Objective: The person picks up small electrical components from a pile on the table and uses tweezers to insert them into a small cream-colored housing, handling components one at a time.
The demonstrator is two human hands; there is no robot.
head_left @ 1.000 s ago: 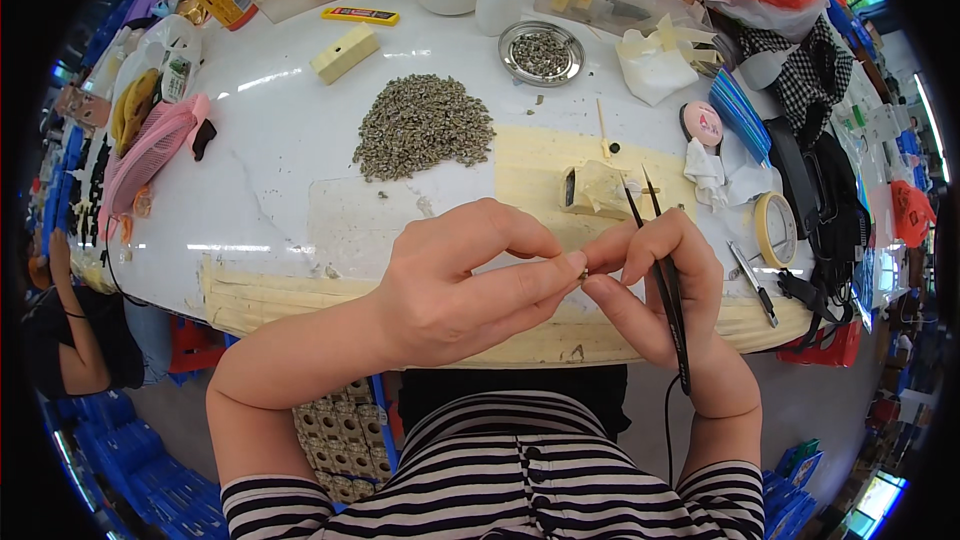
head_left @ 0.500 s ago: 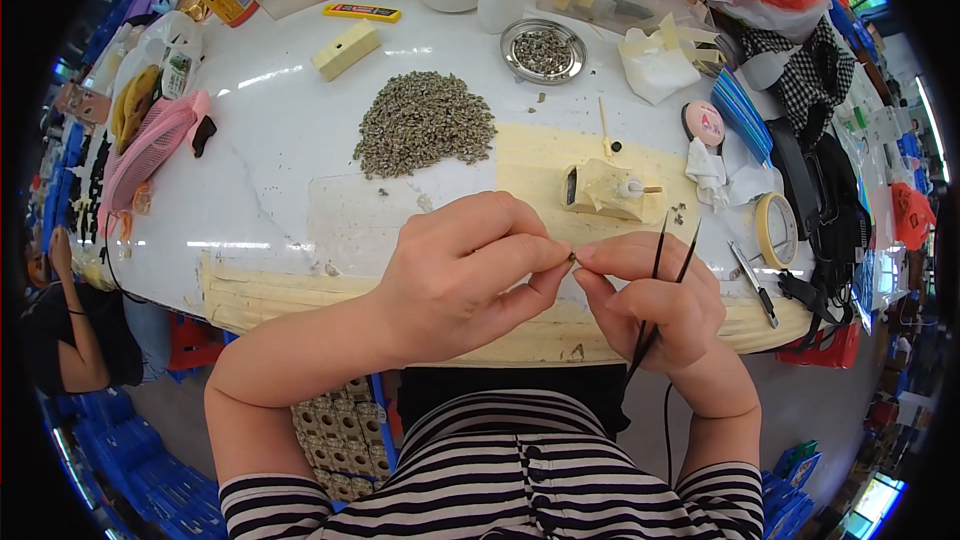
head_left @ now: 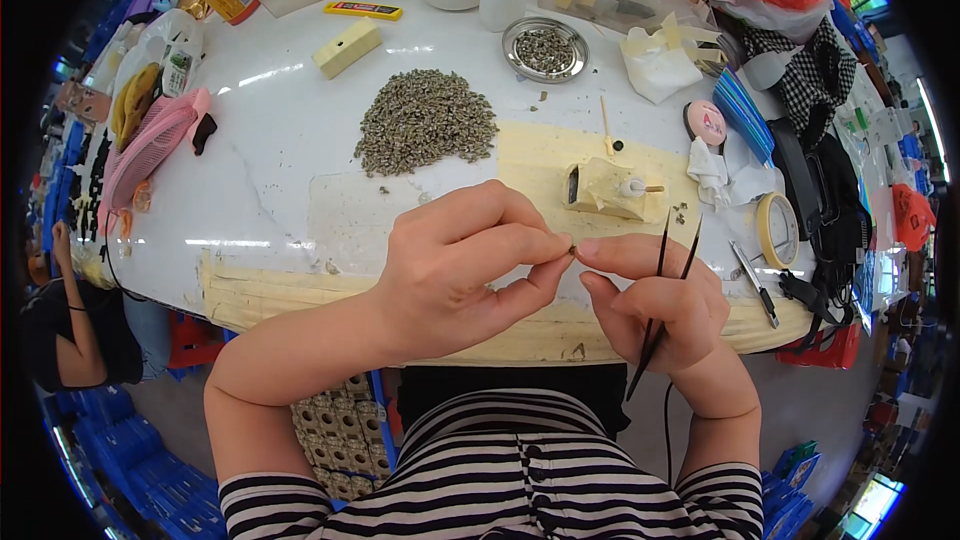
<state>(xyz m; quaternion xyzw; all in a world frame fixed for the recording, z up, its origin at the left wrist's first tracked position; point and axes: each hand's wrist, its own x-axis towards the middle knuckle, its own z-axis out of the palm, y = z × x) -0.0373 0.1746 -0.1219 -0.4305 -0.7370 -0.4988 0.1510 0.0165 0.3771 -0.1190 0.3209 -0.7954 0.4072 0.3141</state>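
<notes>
My left hand (head_left: 470, 275) pinches a tiny metal piece (head_left: 573, 251) between thumb and fingertips, over the near edge of the table. Close beside it, my right hand (head_left: 665, 310) has its index fingertip at or just off the piece; the thumb is a little apart below. Black tweezers (head_left: 637, 375) are held in the right hand, their two points spread and facing away from me. Beyond the hands lies a heap of small metal pieces (head_left: 425, 125). A round metal dish (head_left: 511, 62) farther back holds more of them.
A tape-wrapped block (head_left: 600, 190) sits beyond my right hand. To the right are a utility knife (head_left: 755, 285) and a tape roll (head_left: 765, 230). A cream block (head_left: 347, 49) and a white squeeze bottle (head_left: 502, 0) stand at the back. Another person's arm (head_left: 75, 315) shows far left.
My right index finger and thumb have shifted slightly right, away from the left fingertips, and the thumb has dropped a little. The tiny piece stays in my left pinch.
</notes>
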